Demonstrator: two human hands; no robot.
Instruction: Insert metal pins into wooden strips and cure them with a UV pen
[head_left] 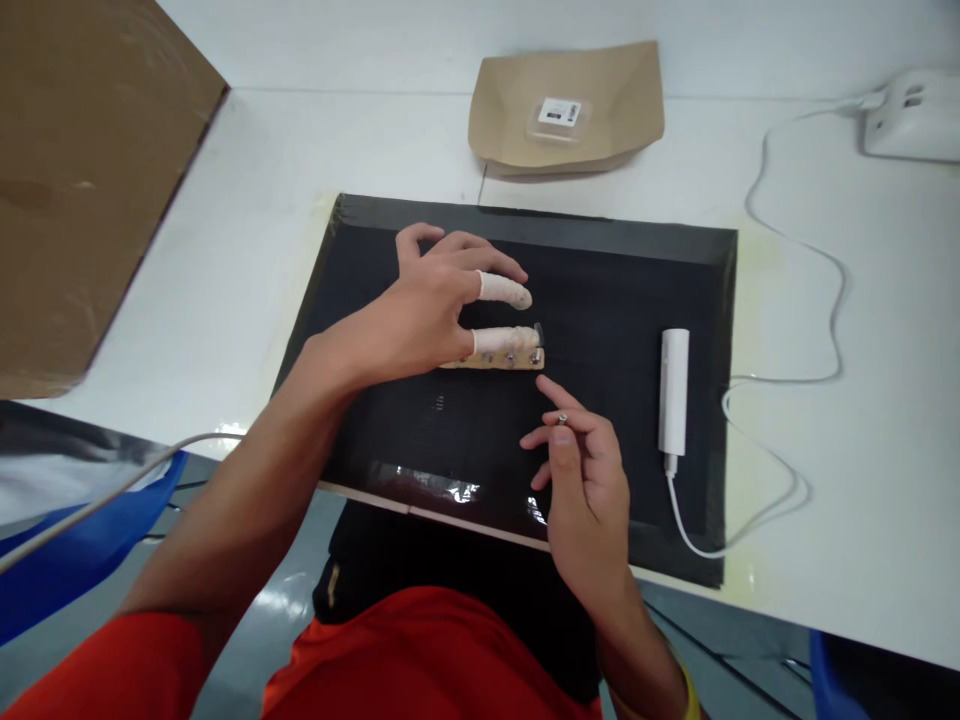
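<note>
"Steadying what?"

"The pale strip [500, 361], I think, midway along the black mat [600, 300]. The left hand [431, 300] is spread, thumb along the strip."

"Right hand [589, 475]?"

"Pinching a tiny metal bit [562, 419] over the mat. Moving it calls for care."

Narrow tan strip [501, 363], partly covered, lies near-horizontal at frame centre with small metallic pieces [535, 356] in a row along it; separate small silvery part [562, 419] held lower right of centre.
</note>
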